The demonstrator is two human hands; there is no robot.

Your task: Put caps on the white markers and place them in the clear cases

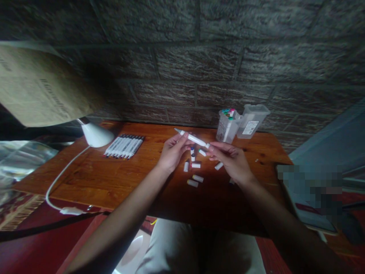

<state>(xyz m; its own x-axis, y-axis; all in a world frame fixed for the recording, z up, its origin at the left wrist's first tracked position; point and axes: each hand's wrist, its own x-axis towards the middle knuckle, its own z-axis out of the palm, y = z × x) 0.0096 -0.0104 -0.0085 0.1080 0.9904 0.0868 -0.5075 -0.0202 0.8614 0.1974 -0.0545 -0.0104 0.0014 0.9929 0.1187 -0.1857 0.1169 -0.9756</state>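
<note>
A white marker (192, 138) is held up at a slant over the table, its grey tip pointing up and left. My left hand (172, 152) is closed around it near the tip end. At the other end, the fingers of my right hand (228, 158) pinch a white marker cap (208, 145); whether it is fully seated on the marker I cannot tell. Below my hands lie several loose caps, among them a white cap (186, 166), a red-edged cap (195, 165) and a yellow-ended cap (192, 183). Another loose cap (219, 166) lies beside my right hand.
Several white markers (124, 147) lie in a row at left, near a lamp (97, 135) with a trailing cord. At the back right stand a plastic box (226, 129) of markers and a second see-through box (252, 120). A tablet-like device (313, 217) lies right.
</note>
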